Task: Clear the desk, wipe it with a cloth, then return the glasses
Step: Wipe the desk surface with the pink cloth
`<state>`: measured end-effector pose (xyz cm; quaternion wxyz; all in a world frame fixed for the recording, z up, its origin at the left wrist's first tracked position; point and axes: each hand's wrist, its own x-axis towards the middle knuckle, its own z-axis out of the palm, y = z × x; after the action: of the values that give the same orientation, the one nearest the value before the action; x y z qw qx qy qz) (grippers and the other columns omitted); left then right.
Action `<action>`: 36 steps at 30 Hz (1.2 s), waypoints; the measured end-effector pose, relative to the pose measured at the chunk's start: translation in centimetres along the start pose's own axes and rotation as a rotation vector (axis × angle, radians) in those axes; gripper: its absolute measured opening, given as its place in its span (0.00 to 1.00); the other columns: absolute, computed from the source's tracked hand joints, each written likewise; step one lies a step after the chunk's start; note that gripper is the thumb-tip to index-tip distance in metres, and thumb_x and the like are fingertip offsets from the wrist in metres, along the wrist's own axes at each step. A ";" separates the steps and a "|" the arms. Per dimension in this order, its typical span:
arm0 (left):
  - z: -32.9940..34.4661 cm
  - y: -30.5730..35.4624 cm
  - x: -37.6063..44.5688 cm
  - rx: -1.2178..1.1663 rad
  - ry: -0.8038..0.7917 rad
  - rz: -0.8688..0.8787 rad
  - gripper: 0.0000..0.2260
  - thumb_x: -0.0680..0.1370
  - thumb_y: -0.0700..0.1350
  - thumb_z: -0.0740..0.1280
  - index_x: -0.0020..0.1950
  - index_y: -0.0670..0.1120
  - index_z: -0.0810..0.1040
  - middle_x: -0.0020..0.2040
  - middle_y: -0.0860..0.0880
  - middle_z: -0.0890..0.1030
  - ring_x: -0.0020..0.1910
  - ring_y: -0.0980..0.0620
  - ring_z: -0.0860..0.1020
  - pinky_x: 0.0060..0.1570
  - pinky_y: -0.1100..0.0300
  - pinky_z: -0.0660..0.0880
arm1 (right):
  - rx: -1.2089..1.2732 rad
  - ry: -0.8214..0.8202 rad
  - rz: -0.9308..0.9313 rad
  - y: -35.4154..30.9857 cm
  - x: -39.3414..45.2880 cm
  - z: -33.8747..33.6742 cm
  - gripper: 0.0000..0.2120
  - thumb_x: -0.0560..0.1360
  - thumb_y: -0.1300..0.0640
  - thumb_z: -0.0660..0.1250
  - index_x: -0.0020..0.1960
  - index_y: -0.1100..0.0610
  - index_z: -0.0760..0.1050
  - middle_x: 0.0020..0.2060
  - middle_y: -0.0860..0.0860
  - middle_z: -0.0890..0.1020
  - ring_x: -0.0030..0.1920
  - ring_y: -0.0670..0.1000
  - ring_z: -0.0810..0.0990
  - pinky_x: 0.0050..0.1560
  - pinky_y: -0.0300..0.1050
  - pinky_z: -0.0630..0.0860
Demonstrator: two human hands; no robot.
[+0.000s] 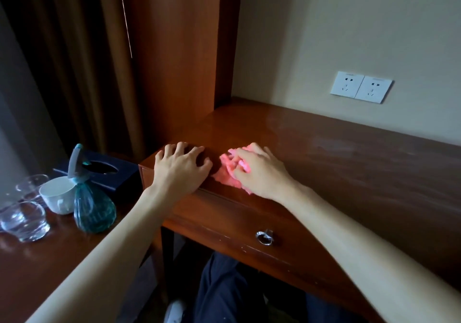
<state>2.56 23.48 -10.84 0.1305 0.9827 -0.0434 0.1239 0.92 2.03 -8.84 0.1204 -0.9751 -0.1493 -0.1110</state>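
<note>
A brown wooden desk (349,153) fills the right half of the view. My right hand (259,170) lies on a crumpled pink cloth (225,170) near the desk's front left corner, fingers curled into the fabric. My left hand (180,166) rests on the desk's left corner beside the cloth, fingers spread and slightly bent, holding nothing. Two clear glasses (23,220) (31,185) stand on a lower side table (50,260) at the far left, apart from both hands.
On the side table also stand a white cup (58,195), a teal spray bottle (93,207) and a dark tissue box (107,173). The desk drawer has a metal ring pull (265,236). Two wall sockets (361,86) sit above the desk. Curtains hang at the left.
</note>
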 end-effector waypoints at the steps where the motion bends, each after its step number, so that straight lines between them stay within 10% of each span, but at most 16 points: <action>1: -0.2 -0.2 0.5 0.017 -0.023 0.001 0.26 0.80 0.66 0.54 0.77 0.62 0.68 0.78 0.49 0.67 0.76 0.41 0.63 0.74 0.42 0.59 | 0.054 -0.076 -0.059 0.6 -0.3 -0.8 0.15 0.78 0.44 0.64 0.64 0.41 0.75 0.64 0.44 0.74 0.66 0.55 0.72 0.62 0.55 0.74; 5: -1.6 -0.3 3.6 -0.113 -0.024 -0.006 0.23 0.79 0.62 0.60 0.72 0.58 0.74 0.66 0.45 0.76 0.66 0.39 0.73 0.64 0.40 0.72 | 0.075 -0.127 -0.078 1.5 -0.4 -2.4 0.10 0.74 0.38 0.66 0.53 0.41 0.76 0.54 0.40 0.75 0.56 0.46 0.76 0.55 0.51 0.77; 10: 1.5 0.7 4.3 -0.072 0.033 0.029 0.24 0.80 0.63 0.57 0.75 0.59 0.71 0.75 0.49 0.70 0.74 0.42 0.66 0.75 0.43 0.61 | 0.134 0.131 -0.221 1.5 0.1 0.3 0.09 0.79 0.40 0.65 0.55 0.43 0.78 0.54 0.38 0.77 0.51 0.39 0.75 0.42 0.32 0.72; 14: 2.1 0.4 4.5 -0.040 0.060 0.041 0.24 0.81 0.63 0.55 0.76 0.59 0.70 0.76 0.50 0.69 0.76 0.44 0.65 0.77 0.45 0.59 | 0.013 0.205 -0.109 4.5 7.3 1.6 0.14 0.80 0.38 0.61 0.51 0.46 0.78 0.47 0.45 0.78 0.46 0.48 0.76 0.34 0.39 0.68; 18: 2.0 0.1 4.3 -0.041 0.045 0.044 0.27 0.80 0.65 0.49 0.77 0.60 0.68 0.78 0.52 0.67 0.77 0.46 0.62 0.78 0.45 0.58 | -0.044 0.204 0.063 7.1 14.9 3.3 0.14 0.80 0.38 0.61 0.47 0.47 0.76 0.48 0.48 0.78 0.50 0.53 0.80 0.41 0.45 0.75; 25: 1.8 0.4 4.2 -0.014 -0.010 0.045 0.27 0.81 0.66 0.48 0.79 0.60 0.64 0.80 0.51 0.63 0.79 0.45 0.59 0.79 0.45 0.56 | 0.180 0.015 -0.165 7.3 7.5 0.6 0.12 0.78 0.40 0.67 0.59 0.40 0.82 0.67 0.39 0.77 0.70 0.45 0.71 0.64 0.48 0.72; 36: 1.0 0.4 3.9 0.014 -0.028 0.047 0.31 0.79 0.68 0.46 0.80 0.59 0.64 0.80 0.49 0.63 0.79 0.44 0.60 0.79 0.45 0.56 | 0.073 0.117 0.057 8.4 11.9 1.8 0.10 0.79 0.42 0.64 0.56 0.41 0.80 0.54 0.46 0.77 0.58 0.54 0.76 0.50 0.49 0.74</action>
<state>6.50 22.62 -10.67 0.1199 0.9840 -0.0677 0.1133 14.98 -2.11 -9.25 0.1676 -0.9658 -0.1182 -0.1588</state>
